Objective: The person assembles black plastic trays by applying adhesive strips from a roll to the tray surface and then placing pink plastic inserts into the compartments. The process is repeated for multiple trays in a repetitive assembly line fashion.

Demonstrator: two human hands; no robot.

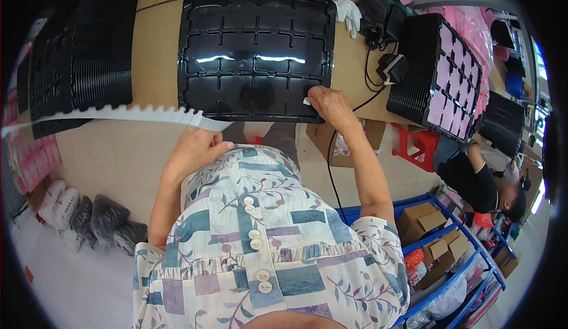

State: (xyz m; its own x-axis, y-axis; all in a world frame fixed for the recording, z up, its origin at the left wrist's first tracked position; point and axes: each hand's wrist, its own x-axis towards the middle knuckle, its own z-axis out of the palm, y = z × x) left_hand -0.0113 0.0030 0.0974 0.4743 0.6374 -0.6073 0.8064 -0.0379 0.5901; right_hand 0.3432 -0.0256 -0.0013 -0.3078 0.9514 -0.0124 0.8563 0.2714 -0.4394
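Observation:
A long white strip (130,114) with a notched upper edge runs leftward from my left hand (196,153), which is closed on its right end by the near edge of the table. In front of me lies a shiny black plastic tray (254,33), divided into several shallow compartments. Over its near right corner, my right hand (332,105) is closed, with a small white piece (306,101) at its fingertips. Whether that piece touches the tray I cannot tell.
Stacked black trays (83,51) stand at the left. On the right, another stack (438,80) has pink pieces in its top tray. White gloves (348,16) and a black adapter (393,68) with cables lie between. A person (473,178) sits at far right, beyond a red stool (414,145).

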